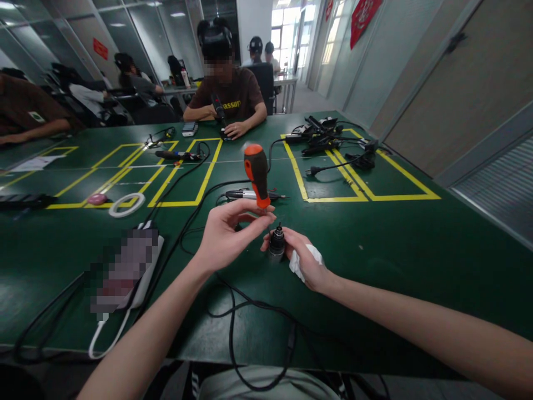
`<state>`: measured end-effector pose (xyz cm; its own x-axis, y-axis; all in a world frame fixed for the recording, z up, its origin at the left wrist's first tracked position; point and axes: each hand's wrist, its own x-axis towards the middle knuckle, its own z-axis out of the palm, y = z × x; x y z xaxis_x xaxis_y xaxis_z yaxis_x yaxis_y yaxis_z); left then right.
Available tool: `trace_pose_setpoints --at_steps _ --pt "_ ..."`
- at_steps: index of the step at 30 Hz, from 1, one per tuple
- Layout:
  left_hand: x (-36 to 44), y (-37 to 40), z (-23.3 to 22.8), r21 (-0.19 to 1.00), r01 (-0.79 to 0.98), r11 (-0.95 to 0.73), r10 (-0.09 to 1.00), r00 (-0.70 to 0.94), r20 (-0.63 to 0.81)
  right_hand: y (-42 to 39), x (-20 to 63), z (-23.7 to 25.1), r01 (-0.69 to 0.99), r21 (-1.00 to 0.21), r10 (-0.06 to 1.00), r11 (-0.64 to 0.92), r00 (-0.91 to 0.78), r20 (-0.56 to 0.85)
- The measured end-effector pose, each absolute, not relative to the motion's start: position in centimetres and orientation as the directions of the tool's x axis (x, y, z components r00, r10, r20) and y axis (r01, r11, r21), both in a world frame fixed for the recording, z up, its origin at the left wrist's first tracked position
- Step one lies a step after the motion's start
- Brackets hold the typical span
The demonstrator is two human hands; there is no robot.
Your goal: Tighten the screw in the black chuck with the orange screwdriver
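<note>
My left hand [233, 230] is closed around the lower end of a screwdriver [257, 172] with an orange and dark grey handle. The screwdriver stands nearly upright, its thin shaft pointing down beside a small black cylindrical part [277, 243]. That part has a stepped, narrowing top with a thin pin. Fingers of my right hand [306, 258] grip it from the right, just above the green table [375, 289]. A crumpled white tissue [300, 261] is tucked against my right hand. Behind the screwdriver lies a silver and black pen-shaped tool [245, 194].
Black cables [262, 304] loop across the table's near side. At left lie a phone [125, 272], a white tape ring [126, 205] and a pink round object [97, 199]. A heap of black tools and cords [320, 133] lies back right. Across sits a co-worker [227, 94].
</note>
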<state>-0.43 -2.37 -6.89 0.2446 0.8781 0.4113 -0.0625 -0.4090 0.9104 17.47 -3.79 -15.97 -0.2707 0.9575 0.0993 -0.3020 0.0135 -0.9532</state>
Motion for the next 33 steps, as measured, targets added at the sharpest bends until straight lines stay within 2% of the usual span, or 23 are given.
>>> trace_pose_setpoints --at_steps 6,10,13,17,22,27,33 --pt "0.3 -2.2 -7.0 0.861 -0.046 -0.506 0.837 0.215 0.504 -3.9 17.5 -16.1 -0.303 -0.953 0.962 0.001 -0.259 0.084" --pt "0.3 -2.0 -7.0 0.905 -0.074 -0.419 0.873 0.242 0.424 -4.0 17.5 -16.3 -0.304 -0.952 0.967 0.027 -0.232 0.101" --pt "0.2 -1.8 -6.6 0.914 -0.098 -0.394 0.858 0.316 0.404 -4.1 17.5 -16.6 -0.294 -0.955 0.977 0.044 -0.188 0.103" --pt "-0.3 -1.5 -5.0 0.923 -0.020 -0.384 0.822 0.448 0.351 -4.1 17.7 -17.0 -0.252 -0.964 0.982 0.084 -0.145 0.123" --pt "-0.7 -1.4 -3.1 0.923 0.055 -0.381 0.821 0.479 0.311 -4.0 17.9 -17.6 -0.232 -0.967 0.978 0.109 -0.148 0.146" --pt "-0.1 -1.3 -2.1 0.859 0.023 -0.511 0.760 0.480 0.439 -4.0 18.2 -17.6 -0.234 -0.966 0.976 0.107 -0.160 0.147" --pt "0.2 -0.7 -1.4 0.789 0.131 -0.600 0.711 0.540 0.451 -4.1 18.3 -17.5 -0.246 -0.964 0.972 0.102 -0.182 0.149"
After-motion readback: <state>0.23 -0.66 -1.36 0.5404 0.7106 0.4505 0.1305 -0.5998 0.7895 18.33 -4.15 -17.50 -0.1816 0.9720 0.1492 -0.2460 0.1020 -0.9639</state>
